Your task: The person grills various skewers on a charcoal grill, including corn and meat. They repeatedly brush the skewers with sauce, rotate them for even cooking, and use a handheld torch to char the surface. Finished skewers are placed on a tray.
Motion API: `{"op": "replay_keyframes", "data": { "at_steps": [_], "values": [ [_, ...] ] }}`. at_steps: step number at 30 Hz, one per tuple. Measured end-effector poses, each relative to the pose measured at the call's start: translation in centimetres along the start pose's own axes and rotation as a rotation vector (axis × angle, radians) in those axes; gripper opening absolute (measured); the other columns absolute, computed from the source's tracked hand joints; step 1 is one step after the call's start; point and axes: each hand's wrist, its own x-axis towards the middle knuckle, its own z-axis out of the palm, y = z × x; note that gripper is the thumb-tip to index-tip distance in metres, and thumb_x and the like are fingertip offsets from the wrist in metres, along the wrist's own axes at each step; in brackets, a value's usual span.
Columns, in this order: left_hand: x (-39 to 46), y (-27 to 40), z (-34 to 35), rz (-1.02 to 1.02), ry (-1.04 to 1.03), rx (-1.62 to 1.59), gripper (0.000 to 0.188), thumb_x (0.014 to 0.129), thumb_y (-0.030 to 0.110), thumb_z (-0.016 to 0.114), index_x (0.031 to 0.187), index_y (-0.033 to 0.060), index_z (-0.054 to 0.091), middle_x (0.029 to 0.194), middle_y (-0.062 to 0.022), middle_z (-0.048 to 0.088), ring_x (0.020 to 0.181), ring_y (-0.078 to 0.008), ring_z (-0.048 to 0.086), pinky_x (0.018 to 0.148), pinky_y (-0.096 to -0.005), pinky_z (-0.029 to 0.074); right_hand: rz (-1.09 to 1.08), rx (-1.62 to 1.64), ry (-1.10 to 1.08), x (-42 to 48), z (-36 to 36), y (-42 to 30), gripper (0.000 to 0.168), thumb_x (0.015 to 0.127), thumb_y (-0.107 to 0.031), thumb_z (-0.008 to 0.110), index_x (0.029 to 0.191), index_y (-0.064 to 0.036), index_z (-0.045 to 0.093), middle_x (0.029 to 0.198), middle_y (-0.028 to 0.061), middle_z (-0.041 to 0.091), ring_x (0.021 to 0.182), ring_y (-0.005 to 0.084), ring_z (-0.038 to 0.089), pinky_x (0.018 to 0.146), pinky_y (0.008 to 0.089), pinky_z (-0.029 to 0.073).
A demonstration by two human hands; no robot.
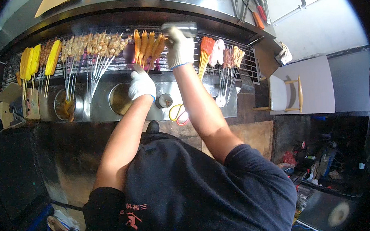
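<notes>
My left hand [142, 85], in a white knit glove, is closed around the lower ends of several skewers of long orange-brown food [148, 46], perhaps shrimp, on the charcoal grill [251, 64]. My right hand [180, 50], gloved too, grips a blurred metal shaker [181, 27] over the grill, just right of those skewers. To the left lie meat skewers [101, 45] and yellow skewered pieces [53, 57], seemingly corn or pineapple. Red skewered food [207, 43], pale pieces [217, 52] and more meat skewers [237, 56] lie on the right.
On the steel ledge nearer me stand a round pan [120, 99], a bowl with orange sauce [65, 108], a lidded shaker jar [165, 101] and scissors [176, 112]. Tongs and tools [255, 9] lie at the back right. A chair [279, 93] is at right, cardboard boxes [31, 103] at left.
</notes>
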Motion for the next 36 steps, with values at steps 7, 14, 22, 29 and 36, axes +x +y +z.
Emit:
{"op": "replay_keyframes", "data": {
  "at_steps": [7,14,22,29,36],
  "values": [
    [0.3,-0.2,-0.4,-0.037,0.021,0.027,0.050,0.114,0.036,0.027,0.157,0.0112,0.030,0.134,-0.0260,0.062,0.109,-0.0460,0.071,0.088,-0.0584,0.057,0.042,0.116,0.086,-0.8,-2.2,-0.8,0.026,0.079,-0.012,0.082,0.101,-0.007,0.071,0.095,0.0055,0.073,0.080,0.0179,0.068,0.067,0.0322,0.056],
    [0.5,-2.4,-0.4,0.120,0.050,0.052,0.052,0.107,0.021,0.043,0.157,0.0096,0.033,0.127,-0.0302,0.064,0.107,-0.0482,0.071,0.089,-0.0603,0.057,-0.098,0.062,0.133,-0.8,-1.4,-2.7,0.020,0.077,-0.012,0.083,0.093,-0.005,0.072,0.087,0.0068,0.072,0.081,0.0187,0.068,0.073,0.0332,0.056],
    [2.1,-5.2,1.8,-0.236,-0.891,-1.688,0.017,0.095,0.011,0.056,0.111,0.0071,0.057,0.089,-0.0089,0.061,0.056,-0.0094,0.047,0.038,-0.0215,0.033,-0.137,-0.170,-0.032,1.8,1.7,-2.8,0.025,0.078,-0.007,0.082,0.099,-0.002,0.070,0.092,0.0060,0.071,0.083,0.0169,0.066,0.076,0.0319,0.053],
    [3.8,-6.2,2.6,-0.382,-0.863,-1.445,0.021,0.104,0.026,0.055,0.102,0.0067,0.064,0.084,-0.0082,0.069,0.062,-0.0176,0.065,0.043,-0.0249,0.045,-0.183,-0.241,-0.117,1.8,2.3,-1.3,0.031,0.079,-0.012,0.084,0.104,0.001,0.072,0.093,0.0079,0.072,0.084,0.0178,0.067,0.080,0.0320,0.055],
    [3.2,-7.2,1.6,-0.334,-0.842,-1.366,0.029,0.106,0.035,0.061,0.107,0.0060,0.068,0.085,-0.0102,0.072,0.068,-0.0235,0.071,0.053,-0.0321,0.056,-0.082,-0.263,-0.095,-0.5,-0.2,-1.5,0.027,0.080,-0.018,0.083,0.100,-0.003,0.075,0.094,0.0074,0.074,0.084,0.0174,0.068,0.076,0.0343,0.054]
  ]
}}
